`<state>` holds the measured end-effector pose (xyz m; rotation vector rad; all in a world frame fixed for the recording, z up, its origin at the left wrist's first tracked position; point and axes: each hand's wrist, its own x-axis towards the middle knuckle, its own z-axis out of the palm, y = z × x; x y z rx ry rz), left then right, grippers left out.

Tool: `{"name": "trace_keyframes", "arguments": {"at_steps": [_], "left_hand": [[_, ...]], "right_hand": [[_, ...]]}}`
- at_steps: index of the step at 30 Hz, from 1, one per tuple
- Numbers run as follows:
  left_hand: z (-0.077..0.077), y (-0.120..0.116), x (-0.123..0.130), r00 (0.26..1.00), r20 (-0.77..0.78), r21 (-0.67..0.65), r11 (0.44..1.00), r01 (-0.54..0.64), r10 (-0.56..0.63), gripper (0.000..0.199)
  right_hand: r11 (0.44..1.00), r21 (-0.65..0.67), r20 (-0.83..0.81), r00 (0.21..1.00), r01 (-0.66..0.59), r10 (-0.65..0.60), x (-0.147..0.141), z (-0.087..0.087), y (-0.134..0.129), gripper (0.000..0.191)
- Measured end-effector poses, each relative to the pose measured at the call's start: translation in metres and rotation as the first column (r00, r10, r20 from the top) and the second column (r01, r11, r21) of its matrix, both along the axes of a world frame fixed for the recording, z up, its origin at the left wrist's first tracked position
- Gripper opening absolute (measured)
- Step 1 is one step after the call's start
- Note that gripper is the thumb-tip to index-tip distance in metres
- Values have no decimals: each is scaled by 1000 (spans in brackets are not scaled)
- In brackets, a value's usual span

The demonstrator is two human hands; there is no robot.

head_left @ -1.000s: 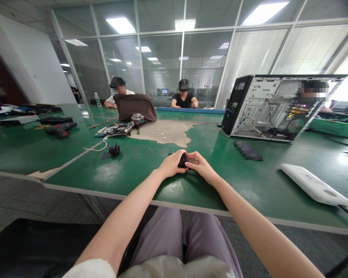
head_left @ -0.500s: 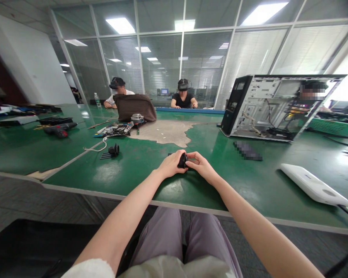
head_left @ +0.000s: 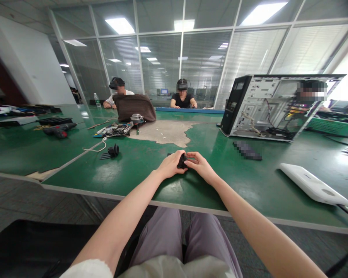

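Note:
Close to the table's near edge, my left hand (head_left: 171, 165) is closed around a small black part (head_left: 181, 161), its thumb and fingers wrapped over it. My right hand (head_left: 199, 164) pinches the right side of the same part with thumb and fingertips. The palm covers much of the part, so its exact kind does not show. Another dark piece sticks out just behind the left hand. To the left on the green table (head_left: 139, 170) lies a black round-headed piece with thin prongs (head_left: 113, 151).
An open computer case (head_left: 258, 108) stands at right, with a blurred dark flat object (head_left: 247, 150) and a white power bank (head_left: 313, 183) before it. Circuit boards (head_left: 114, 129), a brown covered chair back (head_left: 136, 108) and a power drill (head_left: 59, 130) are left. Two people sit across.
The black part has turned slightly between my hands, and the right fingertips have shifted a little on it. All else looks the same.

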<state>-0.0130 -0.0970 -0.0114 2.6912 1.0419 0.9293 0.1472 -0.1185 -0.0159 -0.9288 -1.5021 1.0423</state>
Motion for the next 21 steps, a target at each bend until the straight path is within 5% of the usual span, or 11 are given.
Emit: {"name": "trace_keyframes", "arguments": {"at_steps": [21], "left_hand": [[0,-1,0,999,38,-22,1000,15,-14,57]], "right_hand": [[998,-58,-4,999,-37,36,0,1,-3,29]]}}
